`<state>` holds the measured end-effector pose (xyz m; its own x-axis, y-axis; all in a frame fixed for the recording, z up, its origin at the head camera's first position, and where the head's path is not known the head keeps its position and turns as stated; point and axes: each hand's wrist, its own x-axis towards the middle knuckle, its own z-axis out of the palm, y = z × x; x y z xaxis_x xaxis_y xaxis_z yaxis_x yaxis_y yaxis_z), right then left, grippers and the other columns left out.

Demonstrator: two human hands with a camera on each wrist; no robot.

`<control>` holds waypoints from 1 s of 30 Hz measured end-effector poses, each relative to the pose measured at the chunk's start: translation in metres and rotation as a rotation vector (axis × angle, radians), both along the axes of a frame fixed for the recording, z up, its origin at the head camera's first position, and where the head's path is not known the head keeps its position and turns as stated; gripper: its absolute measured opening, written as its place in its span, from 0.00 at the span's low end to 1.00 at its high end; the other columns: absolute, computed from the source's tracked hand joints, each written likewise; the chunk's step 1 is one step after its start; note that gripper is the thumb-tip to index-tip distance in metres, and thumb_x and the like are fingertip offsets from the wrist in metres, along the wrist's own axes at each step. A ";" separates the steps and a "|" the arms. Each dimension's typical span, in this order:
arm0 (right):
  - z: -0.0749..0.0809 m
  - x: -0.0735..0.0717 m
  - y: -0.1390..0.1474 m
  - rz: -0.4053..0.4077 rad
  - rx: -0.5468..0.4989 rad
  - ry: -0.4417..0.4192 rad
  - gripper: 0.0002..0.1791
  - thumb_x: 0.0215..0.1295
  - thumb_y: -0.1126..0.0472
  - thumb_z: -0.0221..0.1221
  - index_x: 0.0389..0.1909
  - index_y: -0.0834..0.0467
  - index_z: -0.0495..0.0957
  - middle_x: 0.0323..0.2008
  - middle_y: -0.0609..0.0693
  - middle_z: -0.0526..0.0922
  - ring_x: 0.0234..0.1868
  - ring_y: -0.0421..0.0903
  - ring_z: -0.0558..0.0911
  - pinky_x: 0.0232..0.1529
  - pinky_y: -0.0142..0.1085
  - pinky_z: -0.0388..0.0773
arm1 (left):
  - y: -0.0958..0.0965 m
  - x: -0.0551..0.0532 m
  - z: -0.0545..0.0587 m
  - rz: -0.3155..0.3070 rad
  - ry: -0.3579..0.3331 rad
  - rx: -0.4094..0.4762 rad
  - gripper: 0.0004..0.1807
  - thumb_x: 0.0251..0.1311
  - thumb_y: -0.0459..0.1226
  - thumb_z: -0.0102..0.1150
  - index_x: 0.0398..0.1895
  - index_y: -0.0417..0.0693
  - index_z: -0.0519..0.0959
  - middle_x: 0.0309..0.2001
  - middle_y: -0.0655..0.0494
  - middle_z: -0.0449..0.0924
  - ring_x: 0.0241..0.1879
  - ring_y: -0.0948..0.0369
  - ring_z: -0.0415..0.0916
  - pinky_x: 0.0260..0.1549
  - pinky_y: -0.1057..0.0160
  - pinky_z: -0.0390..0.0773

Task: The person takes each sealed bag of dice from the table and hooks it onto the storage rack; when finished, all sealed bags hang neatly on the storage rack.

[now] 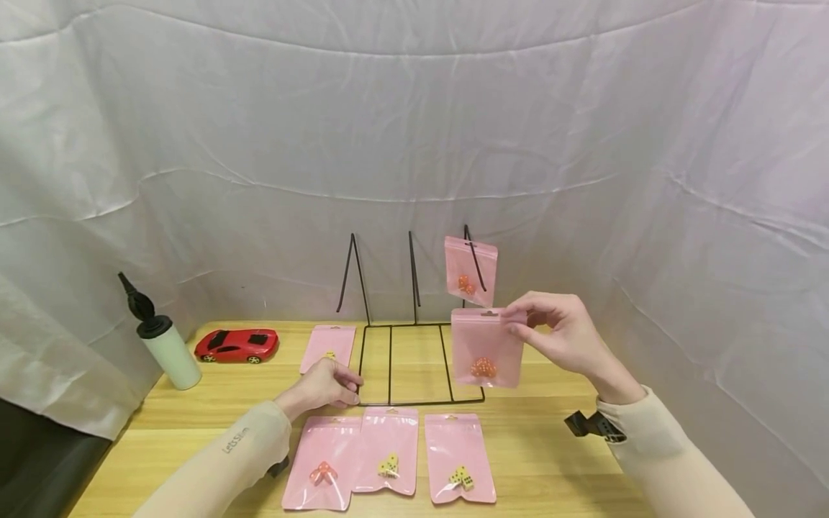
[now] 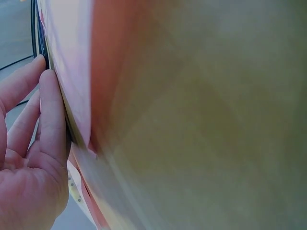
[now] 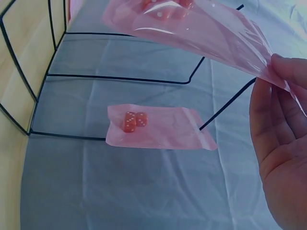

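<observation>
Toward the back edge of the tabletop (image 1: 544, 464), the right hand (image 1: 566, 331) pinches a pink bag (image 1: 482, 344) by its top corner, likely keeping the hang hole (image 1: 490, 314) free, while the left hand (image 1: 326, 383), its grip unclear, perhaps steadies the wire rack's (image 1: 390, 367) front-left corner.

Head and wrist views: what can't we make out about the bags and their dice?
- Head: how many yellow dice are in the pink bag by the left hand; that hand covers its lower part.
- Head: count of orange dice in the bag held by the right hand; too small.
- Right wrist: those same dice, cut off by the top edge.
- Left wrist: details of the tan surface; blurred.
</observation>
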<state>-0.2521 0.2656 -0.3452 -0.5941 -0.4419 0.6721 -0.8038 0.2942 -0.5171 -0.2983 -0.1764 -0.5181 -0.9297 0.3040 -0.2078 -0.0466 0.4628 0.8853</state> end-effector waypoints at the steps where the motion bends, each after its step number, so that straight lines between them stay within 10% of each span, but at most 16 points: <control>1: 0.001 -0.002 -0.001 0.006 -0.014 0.008 0.20 0.59 0.85 0.71 0.44 0.60 0.92 0.39 0.56 0.95 0.34 0.33 0.87 0.36 0.27 0.89 | 0.000 0.000 0.000 0.001 0.000 -0.001 0.20 0.56 0.25 0.82 0.54 0.35 0.92 0.40 0.48 0.90 0.35 0.62 0.86 0.37 0.60 0.95; 30: 0.005 -0.038 -0.008 -0.055 -0.105 -0.092 0.12 0.64 0.83 0.69 0.45 0.70 0.90 0.41 0.35 0.95 0.39 0.30 0.91 0.43 0.27 0.92 | 0.000 0.000 0.000 -0.008 0.013 0.012 0.22 0.56 0.24 0.82 0.55 0.33 0.91 0.41 0.46 0.91 0.35 0.62 0.87 0.38 0.58 0.96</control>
<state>-0.2905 0.2577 -0.3400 -0.6766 -0.3366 0.6549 -0.7358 0.2770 -0.6179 -0.2981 -0.1768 -0.5180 -0.9298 0.3138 -0.1922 -0.0313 0.4528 0.8911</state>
